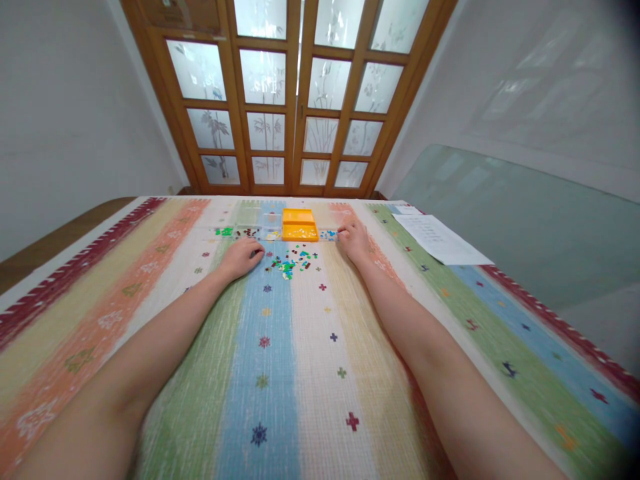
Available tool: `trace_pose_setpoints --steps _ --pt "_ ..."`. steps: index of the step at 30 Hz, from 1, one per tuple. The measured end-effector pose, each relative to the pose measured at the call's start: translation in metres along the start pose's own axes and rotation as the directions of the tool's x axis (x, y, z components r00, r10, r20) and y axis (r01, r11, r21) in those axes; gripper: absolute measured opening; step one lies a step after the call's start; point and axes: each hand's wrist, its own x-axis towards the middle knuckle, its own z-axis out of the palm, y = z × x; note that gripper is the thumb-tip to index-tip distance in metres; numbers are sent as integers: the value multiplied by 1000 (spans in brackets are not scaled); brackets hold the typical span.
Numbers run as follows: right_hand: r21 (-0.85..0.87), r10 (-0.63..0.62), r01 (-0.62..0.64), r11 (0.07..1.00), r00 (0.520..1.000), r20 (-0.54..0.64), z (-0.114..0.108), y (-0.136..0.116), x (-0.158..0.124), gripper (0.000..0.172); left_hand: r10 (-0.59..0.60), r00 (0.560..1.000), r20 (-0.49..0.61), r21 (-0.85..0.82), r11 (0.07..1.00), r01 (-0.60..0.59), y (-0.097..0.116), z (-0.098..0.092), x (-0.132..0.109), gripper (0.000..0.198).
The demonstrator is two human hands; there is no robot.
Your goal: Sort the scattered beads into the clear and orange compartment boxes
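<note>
My left hand (243, 257) rests on the cloth left of a loose pile of small bricks (287, 267) in green, blue, white and brown. Its fingers are curled together, and whatever they may hold is too small to make out. At the right end of the row of boxes, my right hand (354, 241) has its fingers pinched beside small blue pieces (329, 235) in a clear box. What sits between those fingertips is hidden. An orange box (299, 216) with its lid up holds pale pieces. Green pieces (225, 231) and brown pieces (247, 233) lie in clear boxes to its left.
A striped tablecloth (265, 400) covers the table. Printed paper sheets (440, 239) lie at the right edge. Beyond the table stand wooden doors with frosted panes (267, 130), and a pale glass-like panel (500, 200) is on the right.
</note>
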Motion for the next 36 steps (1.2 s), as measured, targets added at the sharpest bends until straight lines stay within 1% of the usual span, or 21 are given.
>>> trace_pose_setpoints --steps 6,12,14,16,18,21,23,26,27,30,36 --pt "0 -11 11 1000 1000 4 0 -1 0 22 -3 1000 1 -3 1000 3 2 -2 0 26" --pt "21 -58 58 998 998 12 1 0 1 24 -7 1000 5 -11 1000 7 1 -2 0 27" --pt "37 -102 102 994 995 6 0 -5 2 22 -6 1000 8 -11 1000 6 1 -2 0 27" --pt "76 -184 181 980 983 25 -1 -14 0 20 -7 1000 12 -6 1000 7 1 -2 0 27" --pt "142 -299 287 947 952 71 -3 -27 -3 17 -8 1000 11 -1 1000 8 2 -2 0 27" --pt "256 -471 425 869 868 159 -5 -50 -10 12 -11 1000 7 -16 1000 11 3 -3 0 27" --pt "301 -541 472 829 813 216 -5 -63 -15 12 -14 1000 7 -27 1000 14 3 -3 0 27" --pt "338 -595 499 798 743 308 -8 -74 -19 13 -20 1000 13 -15 1000 20 4 -3 0 28" --pt "348 -607 505 790 726 324 -9 -76 -20 13 -21 1000 16 -8 1000 21 4 -3 0 28" --pt "369 -630 517 773 695 346 -13 -79 -21 12 -24 999 21 0 1000 24 3 -2 0 28" --pt "359 -610 494 792 669 424 -13 -83 -20 14 -19 1000 20 -8 1000 19 2 -1 -1 28"
